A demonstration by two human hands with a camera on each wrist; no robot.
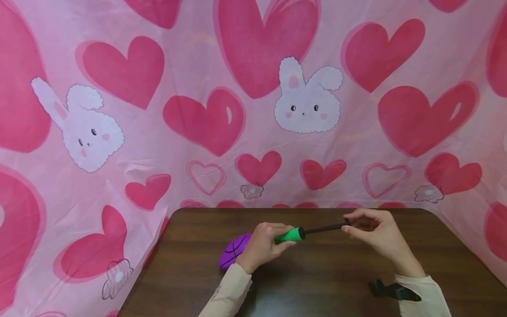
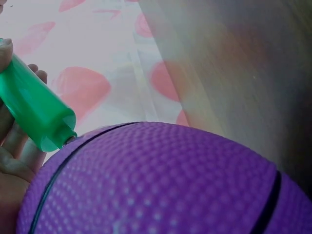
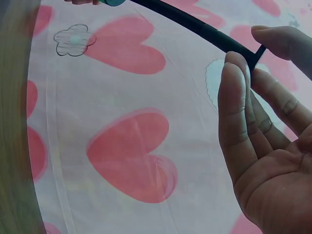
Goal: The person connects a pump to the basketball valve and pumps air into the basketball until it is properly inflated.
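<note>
My left hand (image 1: pixel 261 246) grips the green barrel of a small hand pump (image 1: pixel 289 235). From its far end a long black plunger rod (image 1: pixel 325 228) is drawn out. My right hand (image 1: pixel 378 231) pinches the flat black handle (image 3: pixel 257 59) at the rod's end between thumb and fingers. A purple ball (image 1: pixel 233 251) with black seam lines sits on the table, partly hidden behind my left hand. In the left wrist view, the pump's nozzle (image 2: pixel 68 138) meets the pebbled ball (image 2: pixel 161 180) at its upper left edge; how deep it goes cannot be seen.
The dark wooden table (image 1: pixel 317 281) runs up to a pink cloth backdrop (image 1: pixel 253 145) printed with hearts and rabbit heads. A black strap-like object (image 1: pixel 380 288) shows by the right sleeve.
</note>
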